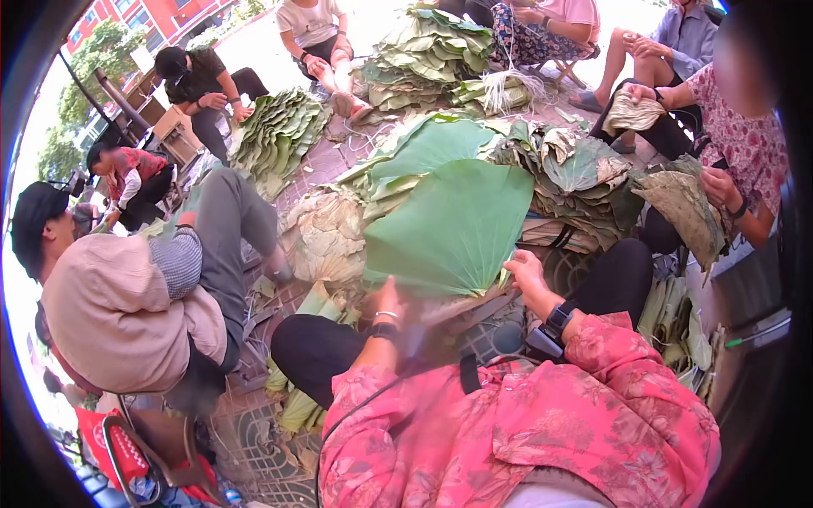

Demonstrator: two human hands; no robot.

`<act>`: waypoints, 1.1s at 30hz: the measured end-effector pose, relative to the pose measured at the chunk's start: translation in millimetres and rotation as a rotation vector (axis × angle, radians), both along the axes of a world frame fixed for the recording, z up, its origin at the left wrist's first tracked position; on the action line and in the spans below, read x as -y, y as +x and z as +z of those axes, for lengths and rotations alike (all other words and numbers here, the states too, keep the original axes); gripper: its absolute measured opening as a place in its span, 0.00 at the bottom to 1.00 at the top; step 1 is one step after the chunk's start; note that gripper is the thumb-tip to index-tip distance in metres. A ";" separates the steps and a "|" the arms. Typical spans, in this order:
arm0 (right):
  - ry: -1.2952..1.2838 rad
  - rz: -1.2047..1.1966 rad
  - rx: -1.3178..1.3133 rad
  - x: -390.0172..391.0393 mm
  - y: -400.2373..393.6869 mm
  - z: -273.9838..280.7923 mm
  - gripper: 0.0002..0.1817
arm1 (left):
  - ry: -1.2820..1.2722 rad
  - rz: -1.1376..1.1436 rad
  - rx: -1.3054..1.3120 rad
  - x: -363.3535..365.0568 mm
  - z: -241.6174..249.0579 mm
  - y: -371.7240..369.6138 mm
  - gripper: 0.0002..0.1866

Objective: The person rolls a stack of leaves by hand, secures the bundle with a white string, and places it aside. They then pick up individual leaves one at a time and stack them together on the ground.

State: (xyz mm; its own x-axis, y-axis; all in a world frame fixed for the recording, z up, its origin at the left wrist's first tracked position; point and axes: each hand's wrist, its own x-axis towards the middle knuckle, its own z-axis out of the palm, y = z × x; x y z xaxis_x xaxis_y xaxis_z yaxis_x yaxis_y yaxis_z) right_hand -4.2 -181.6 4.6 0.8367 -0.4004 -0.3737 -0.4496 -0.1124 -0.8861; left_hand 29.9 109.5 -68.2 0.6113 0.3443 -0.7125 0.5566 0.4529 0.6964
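A large green lotus leaf (453, 224), folded into a fan shape, lies in front of me on top of a heap of leaves. My right hand (531, 278) has its fingers closed at the leaf's lower right edge, with a pale bit of leaf at the fingertips. At the lower left edge is my left hand (386, 303), smeared by motion, so its grip does not show clearly. Behind the leaf rests another green leaf (436, 148). Brownish dry leaves (322, 233) are piled to the left.
Leaf stacks (584, 173) stand to the right, with more stacks (428, 59) farther back. On my left sits a person in a beige vest (118, 313). A person at right holds a dry leaf (682, 203). Bundled leaves (673, 326) lie by my right leg.
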 end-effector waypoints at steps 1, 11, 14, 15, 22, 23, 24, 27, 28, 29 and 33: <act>-0.046 -0.029 0.069 2.3 3.1 -2.5 0.26 | 0.054 0.025 0.001 1.1 -0.2 3.3 0.27; -0.425 -0.041 0.062 42.6 56.4 -9.5 0.30 | 1.123 -0.349 0.586 22.0 38.4 -6.1 0.34; -0.255 -0.014 -0.115 53.6 77.8 -24.5 0.24 | 1.126 -0.616 0.347 13.9 42.8 -9.9 0.17; -0.085 -0.015 -0.134 56.6 80.1 -27.5 0.22 | 1.127 -0.674 0.287 11.0 39.7 -9.5 0.14; 0.219 0.092 0.117 46.9 88.6 -26.6 0.13 | 1.231 -0.801 0.303 11.9 56.9 -9.4 0.08; 0.238 0.124 0.110 45.1 82.5 -16.6 0.14 | 1.215 -0.776 0.437 15.7 53.9 -10.5 0.08; 0.258 0.157 0.105 43.7 76.9 -5.6 0.14 | 1.196 -0.749 0.572 20.2 50.2 -8.0 0.08; 0.319 0.209 0.056 43.9 72.0 10.5 0.20 | 1.116 -0.854 0.721 46.2 71.2 -11.9 0.11; 0.356 0.188 0.048 45.4 70.2 12.2 0.21 | 1.154 -0.893 0.796 54.9 71.9 -12.5 0.13; 0.390 0.167 0.040 45.4 66.6 18.4 0.22 | 1.188 -0.931 0.871 63.8 71.5 -13.8 0.15; 0.407 0.184 0.180 49.8 58.5 25.7 0.28 | 1.305 -1.042 0.950 102.5 79.3 -23.5 0.23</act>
